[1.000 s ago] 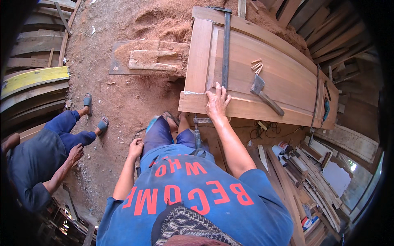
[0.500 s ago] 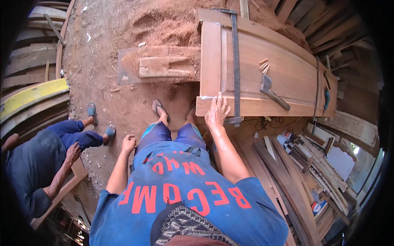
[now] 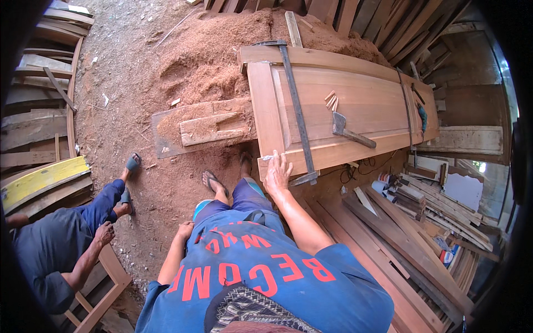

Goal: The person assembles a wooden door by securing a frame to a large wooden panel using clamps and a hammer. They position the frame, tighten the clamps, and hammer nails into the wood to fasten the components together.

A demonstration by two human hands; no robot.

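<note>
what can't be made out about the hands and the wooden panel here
- Head view: whether the left hand holds anything; its curled fingers hide the palm.
- Head view: palm of the right hand, hidden by its own back.
- Head view: underside of the wooden panel, hidden by its top face.

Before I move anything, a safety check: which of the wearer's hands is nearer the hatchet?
Right. The right hand is at the near left corner of the wooden panel, left of the hatchet. The left hand is farther off, beside the blue shirt.
</note>
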